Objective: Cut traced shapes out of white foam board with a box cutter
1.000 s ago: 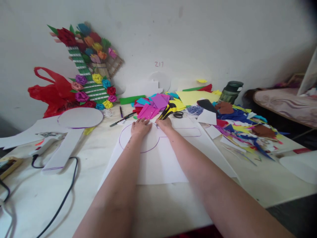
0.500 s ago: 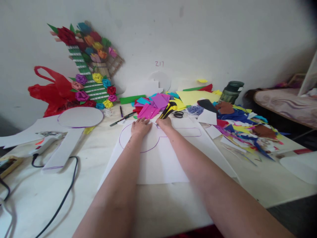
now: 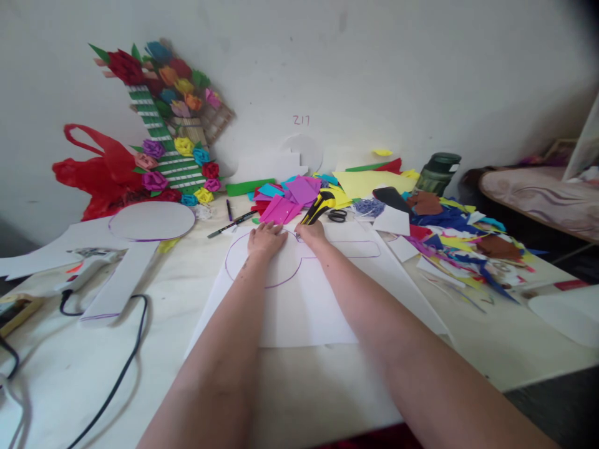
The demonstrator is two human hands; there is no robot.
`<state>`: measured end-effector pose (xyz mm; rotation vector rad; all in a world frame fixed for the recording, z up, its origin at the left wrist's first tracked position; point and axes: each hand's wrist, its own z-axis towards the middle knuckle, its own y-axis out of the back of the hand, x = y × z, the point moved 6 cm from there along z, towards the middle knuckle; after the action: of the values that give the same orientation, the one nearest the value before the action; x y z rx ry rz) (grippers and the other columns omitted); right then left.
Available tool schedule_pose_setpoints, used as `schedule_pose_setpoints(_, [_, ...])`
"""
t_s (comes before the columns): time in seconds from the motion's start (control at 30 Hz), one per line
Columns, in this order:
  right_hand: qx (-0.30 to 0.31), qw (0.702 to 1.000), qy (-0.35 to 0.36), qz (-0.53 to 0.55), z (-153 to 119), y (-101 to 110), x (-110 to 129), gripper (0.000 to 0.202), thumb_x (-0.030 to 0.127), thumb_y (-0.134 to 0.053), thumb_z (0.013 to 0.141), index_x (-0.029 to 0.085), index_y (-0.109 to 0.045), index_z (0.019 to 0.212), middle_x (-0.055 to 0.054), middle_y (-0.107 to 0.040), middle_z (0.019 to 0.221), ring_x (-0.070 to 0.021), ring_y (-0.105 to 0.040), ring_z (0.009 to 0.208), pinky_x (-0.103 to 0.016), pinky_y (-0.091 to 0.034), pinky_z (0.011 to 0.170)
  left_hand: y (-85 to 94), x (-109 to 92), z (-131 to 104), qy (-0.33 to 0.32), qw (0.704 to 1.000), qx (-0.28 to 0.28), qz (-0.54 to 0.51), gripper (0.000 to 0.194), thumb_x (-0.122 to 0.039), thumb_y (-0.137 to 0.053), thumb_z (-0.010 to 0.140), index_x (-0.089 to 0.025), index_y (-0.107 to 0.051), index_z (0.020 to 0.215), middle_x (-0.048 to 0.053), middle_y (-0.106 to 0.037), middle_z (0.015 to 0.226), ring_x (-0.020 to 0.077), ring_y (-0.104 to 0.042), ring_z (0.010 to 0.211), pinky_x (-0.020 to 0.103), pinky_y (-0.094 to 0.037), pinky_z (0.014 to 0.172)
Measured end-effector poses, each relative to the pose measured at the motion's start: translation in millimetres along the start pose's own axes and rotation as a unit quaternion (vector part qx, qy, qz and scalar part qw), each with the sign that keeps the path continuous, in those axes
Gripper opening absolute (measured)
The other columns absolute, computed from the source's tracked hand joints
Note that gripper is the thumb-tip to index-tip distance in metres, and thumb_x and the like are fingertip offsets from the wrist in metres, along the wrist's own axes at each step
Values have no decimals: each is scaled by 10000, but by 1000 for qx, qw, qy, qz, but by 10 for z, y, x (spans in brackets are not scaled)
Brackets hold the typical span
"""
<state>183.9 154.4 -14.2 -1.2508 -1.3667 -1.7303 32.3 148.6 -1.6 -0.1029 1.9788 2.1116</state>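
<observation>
A white foam or card sheet lies on the table in front of me, bearing a purple outline of a circle joined to a long rounded strip. My left hand rests flat inside the circle, fingers spread and pressing on the sheet. In my right hand is a yellow and black utility knife, its handle leaning up and away. The knife's tip is down at the outline where circle and strip meet; my fingers partly hide the blade.
To the left lie a white paddle-shaped cutout, a glue gun and its black cord. Behind are coloured sheets, a marker and scissors. Paper scraps and a dark green bottle are at right.
</observation>
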Motion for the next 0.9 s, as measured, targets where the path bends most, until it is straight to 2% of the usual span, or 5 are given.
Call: schedule_pose_setpoints(0.9, [9,1000,9,16,-42,21,36,42,179,-558,563,168,-573,600,-40,-638,673,-173,-611,685,-245,-459,597,-7,3,11,0,1000,4,6,524,-514,-329,855,-332,-444,1332,-48,-325,1466,214,-230,1355,439,-159,1096])
